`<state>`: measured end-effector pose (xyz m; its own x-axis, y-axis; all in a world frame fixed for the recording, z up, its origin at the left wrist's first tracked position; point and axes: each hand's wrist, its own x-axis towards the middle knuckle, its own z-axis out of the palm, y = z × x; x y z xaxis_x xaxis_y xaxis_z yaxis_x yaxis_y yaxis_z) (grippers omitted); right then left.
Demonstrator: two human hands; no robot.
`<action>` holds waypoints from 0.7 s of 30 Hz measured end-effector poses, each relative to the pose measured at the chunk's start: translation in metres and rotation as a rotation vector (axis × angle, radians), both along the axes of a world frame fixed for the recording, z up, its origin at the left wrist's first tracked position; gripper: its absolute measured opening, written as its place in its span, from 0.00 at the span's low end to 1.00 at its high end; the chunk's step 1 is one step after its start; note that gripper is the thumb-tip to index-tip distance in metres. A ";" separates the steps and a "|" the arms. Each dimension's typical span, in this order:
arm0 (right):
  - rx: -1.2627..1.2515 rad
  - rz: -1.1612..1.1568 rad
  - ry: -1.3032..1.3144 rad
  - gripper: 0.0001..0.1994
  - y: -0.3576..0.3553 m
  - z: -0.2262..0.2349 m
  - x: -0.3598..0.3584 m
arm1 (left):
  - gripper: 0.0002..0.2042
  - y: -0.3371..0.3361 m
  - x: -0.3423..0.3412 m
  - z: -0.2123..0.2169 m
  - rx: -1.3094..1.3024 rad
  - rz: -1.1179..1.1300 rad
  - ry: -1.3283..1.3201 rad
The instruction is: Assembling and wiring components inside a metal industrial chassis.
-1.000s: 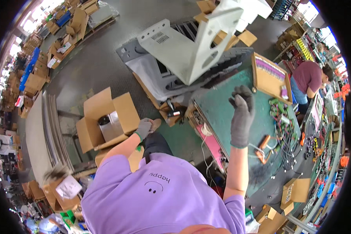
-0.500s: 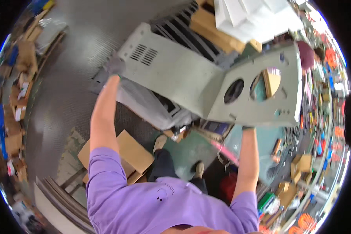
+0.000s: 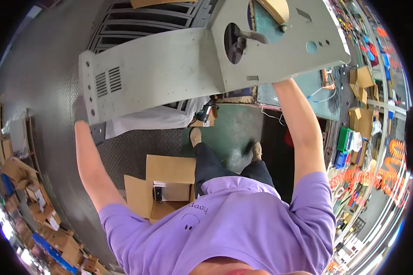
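Floor beneath panel and outstretched arms

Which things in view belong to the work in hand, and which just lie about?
In hand:
- bent grey metal panel
- left hand, blurred, at its left end
- right hand, seen through its cut-outs

Just around:
- open cardboard box by the legs
- green-topped table
- orange coiled hoses

Head view: left of two side-by-side fisheyes, head-worn. Looked steeply down; purple shirt filled near foreground, floor lay farther below, grey metal panel spanned upper part. Straight edges bowed toward rim.
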<state>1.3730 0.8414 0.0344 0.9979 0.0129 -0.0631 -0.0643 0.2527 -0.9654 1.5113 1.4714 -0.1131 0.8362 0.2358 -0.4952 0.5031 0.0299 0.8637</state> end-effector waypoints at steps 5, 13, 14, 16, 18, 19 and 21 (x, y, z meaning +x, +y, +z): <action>0.080 -0.028 0.078 0.16 0.015 0.052 -0.025 | 0.20 0.061 -0.085 0.033 0.050 0.134 -0.191; 0.099 0.043 -0.016 0.16 -0.043 0.101 -0.078 | 0.18 0.009 -0.160 0.234 0.101 0.193 -0.306; 0.108 0.055 -0.037 0.16 -0.054 0.113 -0.090 | 0.19 -0.010 -0.168 0.260 0.123 0.232 -0.344; 0.128 0.071 -0.091 0.17 -0.084 0.140 -0.119 | 0.19 -0.037 -0.186 0.295 0.163 0.180 -0.444; 0.165 0.090 -0.141 0.17 -0.123 0.166 -0.159 | 0.18 -0.068 -0.211 0.332 0.169 0.084 -0.518; 0.176 0.079 -0.157 0.17 -0.147 0.179 -0.187 | 0.18 -0.098 -0.222 0.352 0.143 0.065 -0.535; 0.209 0.051 -0.175 0.17 -0.199 0.198 -0.249 | 0.18 -0.223 -0.263 0.405 -0.007 0.181 -0.488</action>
